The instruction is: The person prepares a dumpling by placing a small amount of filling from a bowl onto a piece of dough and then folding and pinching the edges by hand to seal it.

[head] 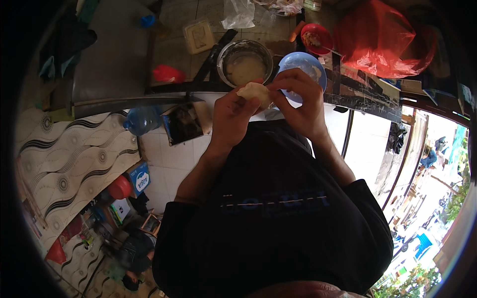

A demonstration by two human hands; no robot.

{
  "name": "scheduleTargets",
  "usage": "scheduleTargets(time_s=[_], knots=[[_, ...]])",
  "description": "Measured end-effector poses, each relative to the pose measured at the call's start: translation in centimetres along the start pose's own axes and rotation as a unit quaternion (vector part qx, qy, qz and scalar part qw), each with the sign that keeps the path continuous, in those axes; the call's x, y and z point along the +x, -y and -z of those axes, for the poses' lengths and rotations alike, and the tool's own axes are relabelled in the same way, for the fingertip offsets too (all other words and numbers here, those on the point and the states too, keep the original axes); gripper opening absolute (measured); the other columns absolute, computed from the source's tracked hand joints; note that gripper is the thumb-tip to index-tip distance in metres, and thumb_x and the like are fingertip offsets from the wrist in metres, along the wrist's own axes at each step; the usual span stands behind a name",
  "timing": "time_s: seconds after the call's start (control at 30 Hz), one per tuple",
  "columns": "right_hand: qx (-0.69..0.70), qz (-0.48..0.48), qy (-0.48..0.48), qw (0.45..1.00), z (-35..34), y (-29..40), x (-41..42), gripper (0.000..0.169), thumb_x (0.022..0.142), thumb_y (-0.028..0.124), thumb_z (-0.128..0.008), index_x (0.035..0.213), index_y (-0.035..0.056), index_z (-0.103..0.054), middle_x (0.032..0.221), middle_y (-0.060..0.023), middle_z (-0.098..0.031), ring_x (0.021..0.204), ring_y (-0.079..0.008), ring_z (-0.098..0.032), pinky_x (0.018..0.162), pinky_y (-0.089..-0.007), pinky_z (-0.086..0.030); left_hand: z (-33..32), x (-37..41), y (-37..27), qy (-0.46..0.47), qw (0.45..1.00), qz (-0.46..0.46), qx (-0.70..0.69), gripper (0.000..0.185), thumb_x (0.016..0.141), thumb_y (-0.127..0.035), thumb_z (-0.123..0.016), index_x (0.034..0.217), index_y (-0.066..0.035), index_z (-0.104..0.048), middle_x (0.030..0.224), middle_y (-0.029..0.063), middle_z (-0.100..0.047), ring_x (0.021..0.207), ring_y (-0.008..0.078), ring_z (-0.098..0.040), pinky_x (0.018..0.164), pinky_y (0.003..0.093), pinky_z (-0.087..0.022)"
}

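My left hand (234, 115) grips a flattened piece of pale dough (257, 94), thumb on its face. At the dough's right edge, the fingertips of my right hand (303, 100) are pinched close together; whether they hold the rim is not clear. Just beyond my hands stands a round metal pot (268, 56) with a pale doughy mass (246, 69) inside. To its right, a blue plastic bowl (300, 59) has whitish residue in it and is partly hidden by my right hand. Farther back, a small red bowl (324, 30) holds a crumbly orange-white food and a spoon.
A lidded plastic container (199, 36) and a crumpled red wrapper (168, 74) lie on the tiled counter. A large red plastic bag (380, 41) is at the right. Below the counter are a blue water jug (143, 121) and an open box (184, 123). A person (136, 253) is at lower left.
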State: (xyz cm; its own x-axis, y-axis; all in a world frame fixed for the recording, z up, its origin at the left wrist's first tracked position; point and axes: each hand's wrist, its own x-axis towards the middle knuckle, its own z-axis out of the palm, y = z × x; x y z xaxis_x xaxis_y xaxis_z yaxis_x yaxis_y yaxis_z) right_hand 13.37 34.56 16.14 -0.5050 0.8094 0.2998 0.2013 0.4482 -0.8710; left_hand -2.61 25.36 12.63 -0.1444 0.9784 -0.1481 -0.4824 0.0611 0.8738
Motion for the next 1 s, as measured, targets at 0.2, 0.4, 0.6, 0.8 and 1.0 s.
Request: scheduleTargets(time_s=[0.2,0.4,0.6,0.8,1.0], knots=[[-0.079,0.056,-0.061,0.993,-2.5,1.4,-1.7,0.019,0.073,0.004,-0.077,0.091,0.0086,-0.076,0.096,-0.0074,-0.067,0.084,-0.0234,-0.065,0.07,-0.0347,-0.051,1.7,-1.4,-1.1,0.005,1.0,0.016,-0.019,0.037,0.1,-0.009,-0.059,0.133,0.006,-0.054,0.118,0.0126,-0.064,0.106,0.0184,-0.065,0.092,0.0323,-0.058],[-0.257,0.181,-0.054,0.948,-4.1,3.0,-2.5,0.022,0.069,0.012,-0.078,0.091,0.015,-0.077,0.098,-0.0034,-0.065,0.084,-0.0234,-0.062,0.073,-0.0389,-0.048,4.1,-2.8,-2.1,0.03,0.999,0.039,-0.01,0.037,0.101,-0.009,-0.056,0.134,0.007,-0.051,0.12,0.014,-0.064,0.108,0.0205,-0.065,0.094,0.0361,-0.058],[0.022,0.01,-0.002,1.0,-5.0,2.5,-3.1,0.021,0.077,0.006,-0.071,0.097,0.0044,-0.074,0.101,-0.0099,-0.065,0.089,-0.0219,-0.065,0.076,-0.0317,-0.048,5.1,-3.8,-2.8,0.047,0.998,0.039,-0.022,0.036,0.099,-0.006,-0.058,0.132,0.006,-0.055,0.118,0.0134,-0.065,0.106,0.0184,-0.065,0.092,0.0331,-0.058],[0.238,-0.153,0.083,0.955,-4.3,1.8,-2.2,0.014,0.084,0.004,-0.067,0.097,-0.0016,-0.071,0.102,-0.0078,-0.065,0.092,-0.0131,-0.064,0.072,-0.0271,-0.048,5.5,-4.2,-2.7,0.081,0.996,0.031,0.008,0.037,0.098,-0.004,-0.059,0.133,0.007,-0.054,0.119,0.014,-0.065,0.109,0.0195,-0.064,0.094,0.0342,-0.056],[0.134,-0.143,0.152,0.969,-3.2,0.3,-1.6,0.01,0.081,-0.001,-0.07,0.091,-0.0014,-0.07,0.107,-0.0076,-0.061,0.092,-0.0108,-0.06,0.075,-0.0236,-0.047,4.7,-3.7,-2.6,0.091,0.995,0.032,0.041,0.039,0.098,-0.006,-0.059,0.134,0.007,-0.053,0.117,0.0131,-0.065,0.107,0.0185,-0.065,0.092,0.0326,-0.057]])
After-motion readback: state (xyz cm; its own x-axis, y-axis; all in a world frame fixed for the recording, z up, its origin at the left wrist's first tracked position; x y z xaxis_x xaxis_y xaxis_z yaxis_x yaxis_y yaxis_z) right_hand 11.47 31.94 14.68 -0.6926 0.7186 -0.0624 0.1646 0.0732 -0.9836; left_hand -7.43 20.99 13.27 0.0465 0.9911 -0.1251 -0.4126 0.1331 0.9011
